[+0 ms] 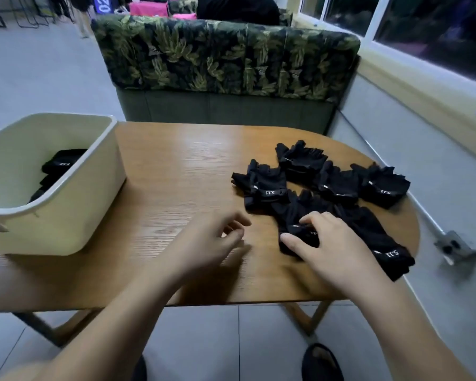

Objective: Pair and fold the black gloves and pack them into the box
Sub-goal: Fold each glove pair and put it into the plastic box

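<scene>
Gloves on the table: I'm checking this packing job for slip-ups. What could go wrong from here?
1. The right hand grips the front glove, which overlaps others in the pile. Pulling it may drag them along.
2. The edge glove lies at the rim of the table and could get knocked off.
3. All the gloves look alike and black, so two same-side gloves might get paired.
</scene>
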A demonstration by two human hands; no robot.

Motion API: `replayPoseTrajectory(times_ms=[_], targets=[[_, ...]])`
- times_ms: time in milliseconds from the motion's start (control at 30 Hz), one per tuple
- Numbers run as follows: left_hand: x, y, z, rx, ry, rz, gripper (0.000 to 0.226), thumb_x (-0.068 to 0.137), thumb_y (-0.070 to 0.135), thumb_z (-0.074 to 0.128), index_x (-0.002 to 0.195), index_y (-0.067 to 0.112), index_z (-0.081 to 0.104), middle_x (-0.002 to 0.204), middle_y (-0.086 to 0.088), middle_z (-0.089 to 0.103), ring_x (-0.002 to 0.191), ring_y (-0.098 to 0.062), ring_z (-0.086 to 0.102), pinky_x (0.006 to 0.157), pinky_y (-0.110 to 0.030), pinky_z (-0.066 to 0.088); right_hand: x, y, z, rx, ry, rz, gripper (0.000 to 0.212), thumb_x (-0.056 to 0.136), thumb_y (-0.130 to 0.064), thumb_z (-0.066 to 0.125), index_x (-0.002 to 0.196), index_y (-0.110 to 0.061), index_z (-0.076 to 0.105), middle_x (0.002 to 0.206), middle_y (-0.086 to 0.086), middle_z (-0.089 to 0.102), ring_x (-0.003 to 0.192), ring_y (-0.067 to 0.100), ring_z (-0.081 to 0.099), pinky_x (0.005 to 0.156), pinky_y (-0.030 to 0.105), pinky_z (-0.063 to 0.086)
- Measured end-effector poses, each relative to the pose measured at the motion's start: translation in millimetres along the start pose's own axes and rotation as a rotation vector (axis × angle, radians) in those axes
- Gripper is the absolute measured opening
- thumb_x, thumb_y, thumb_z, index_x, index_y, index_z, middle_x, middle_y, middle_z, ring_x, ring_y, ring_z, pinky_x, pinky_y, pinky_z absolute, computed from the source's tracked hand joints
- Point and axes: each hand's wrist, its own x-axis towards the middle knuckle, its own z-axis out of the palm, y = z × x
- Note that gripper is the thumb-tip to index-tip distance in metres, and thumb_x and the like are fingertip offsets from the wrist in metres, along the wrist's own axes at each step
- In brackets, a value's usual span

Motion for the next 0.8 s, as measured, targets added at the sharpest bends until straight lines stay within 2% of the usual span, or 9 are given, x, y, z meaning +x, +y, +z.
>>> replayPoseTrajectory(times_ms=[67,167,267,367,467,533,600,700,800], targets=[[-3,-2,9,0.018,-0.016,0.055,0.018,0.100,0.029,0.069,0.116,0.036,0.071,0.105,0.018,0.072,0.102,0.005,0.066,0.084,-0.018,0.050,-6,-4,6,-0.066,-0.040,-0.027,0.065,0.091,-0.079,0.050,0.137,-0.032,0.055,0.132,-0.014,0.056,0.128,0.013,0.051,0.105,0.037,0.048],[-12,-3,16,0.069,-0.005,0.144,0.026,0.095,0.030,0.073,0.119,0.038,0.068,0.112,0.024,0.065,0.108,0.003,0.062,0.085,-0.012,0.045,-18,-14,12,-0.094,-0.037,-0.088,0.059,0.094,-0.074,0.053,0.136,-0.033,0.052,0.129,-0.015,0.054,0.125,0.011,0.050,0.104,0.033,0.047],[-28,2,18,0.099,0.025,0.237,0.036,0.087,0.040,0.073,0.122,0.040,0.065,0.115,0.028,0.056,0.110,0.002,0.058,0.090,-0.021,0.049,-33,-26,20,-0.058,-0.043,-0.186,0.052,0.095,-0.067,0.057,0.136,-0.036,0.049,0.123,-0.019,0.050,0.121,0.007,0.048,0.099,0.027,0.045],[-43,6,14,0.131,-0.008,0.319,0.046,0.081,0.045,0.080,0.123,0.036,0.066,0.119,0.021,0.056,0.114,-0.007,0.055,0.093,-0.029,0.049,-45,-39,28,-0.004,-0.079,-0.300,0.035,0.094,-0.056,0.060,0.123,-0.041,0.048,0.110,-0.022,0.047,0.107,0.003,0.045,0.088,0.023,0.042],[-55,4,9,0.236,-0.019,0.382,0.046,0.077,0.040,0.083,0.119,0.031,0.068,0.122,0.016,0.057,0.114,-0.011,0.054,0.093,-0.035,0.048,-49,-46,36,0.017,-0.126,-0.414,0.030,0.091,-0.046,0.065,0.115,-0.038,0.049,0.106,-0.022,0.045,0.101,0.004,0.043,0.083,0.022,0.039],[-62,-2,2,0.308,-0.030,0.357,0.046,0.076,0.042,0.082,0.118,0.032,0.064,0.122,0.017,0.056,0.113,-0.010,0.052,0.092,-0.035,0.048,-48,-49,39,0.055,-0.155,-0.466,0.035,0.090,-0.046,0.068,0.119,-0.038,0.051,0.108,-0.023,0.047,0.104,0.003,0.045,0.085,0.022,0.042],[-68,-8,-3,0.374,-0.067,0.312,0.052,0.073,0.042,0.082,0.119,0.034,0.059,0.120,0.019,0.053,0.108,-0.009,0.050,0.089,-0.030,0.045,-47,-50,42,0.098,-0.184,-0.511,0.042,0.088,-0.048,0.070,0.125,-0.039,0.052,0.113,-0.024,0.050,0.109,0.003,0.046,0.090,0.021,0.043],[-76,-15,-6,0.431,-0.091,0.272,0.064,0.069,0.037,0.089,0.122,0.037,0.053,0.120,0.021,0.049,0.106,-0.009,0.047,0.082,-0.025,0.040,-46,-49,48,0.072,-0.197,-0.566,0.052,0.086,-0.049,0.074,0.131,-0.038,0.051,0.121,-0.026,0.048,0.117,-0.001,0.043,0.097,0.019,0.039],[-79,-19,-4,0.455,-0.084,0.269,0.065,0.071,0.035,0.091,0.121,0.039,0.050,0.118,0.021,0.047,0.105,-0.010,0.048,0.080,-0.026,0.044,-44,-44,54,0.025,-0.149,-0.606,0.054,0.079,-0.042,0.078,0.128,-0.034,0.056,0.128,-0.022,0.050,0.123,0.004,0.046,0.103,0.025,0.037]])
